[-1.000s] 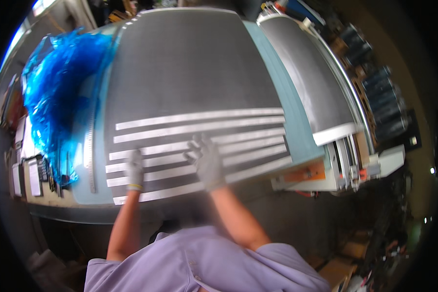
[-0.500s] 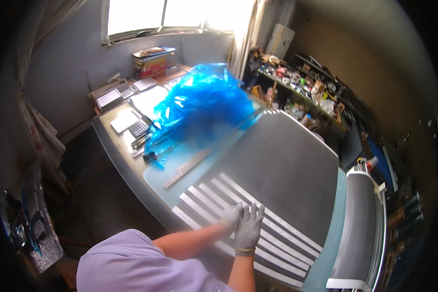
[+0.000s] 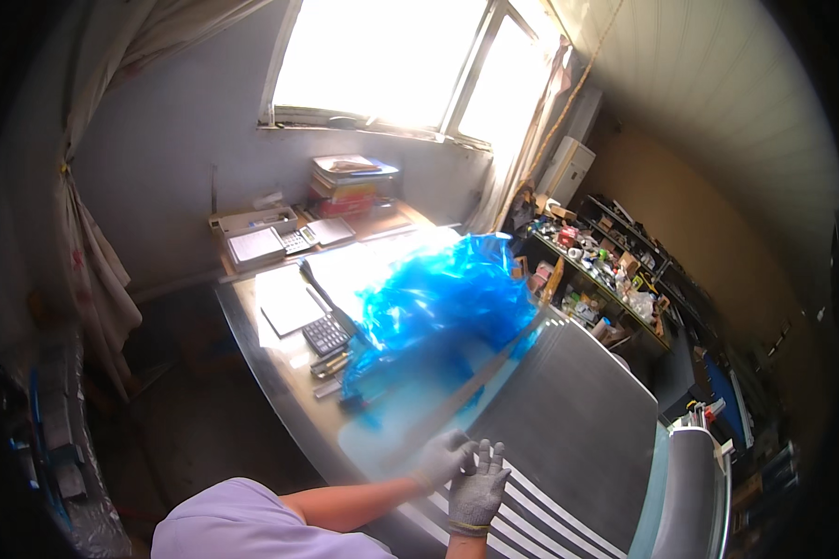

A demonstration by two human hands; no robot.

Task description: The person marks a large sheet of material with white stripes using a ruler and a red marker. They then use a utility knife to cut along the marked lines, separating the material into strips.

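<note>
Both my hands wear grey knit gloves and meet close together over the near part of the table. My left hand [image 3: 445,460], a little blurred, has its fingers curled in; whether something is pinched in them I cannot make out. Beside it, my right hand [image 3: 478,494] is raised with its fingers stretched up and apart, and nothing shows in it. Under and beyond the hands lies a dark grey sheet [image 3: 573,410]. Several white strips [image 3: 555,511] run side by side across its near part. A crumpled heap of clear blue plastic film [image 3: 443,289] covers the table farther away.
A black calculator [image 3: 326,335] and papers [image 3: 284,303] lie along the table's left side. At the right end is a roll of grey sheet [image 3: 690,484]. Stacked books and boxes [image 3: 345,186] stand below the window; cluttered shelves [image 3: 606,270] fill the far right.
My view has tilted up and the scene sits lower in the picture. The hands stay close together; the right hand's fingers are more spread. The ruler seen on the table before is now blurred.
</note>
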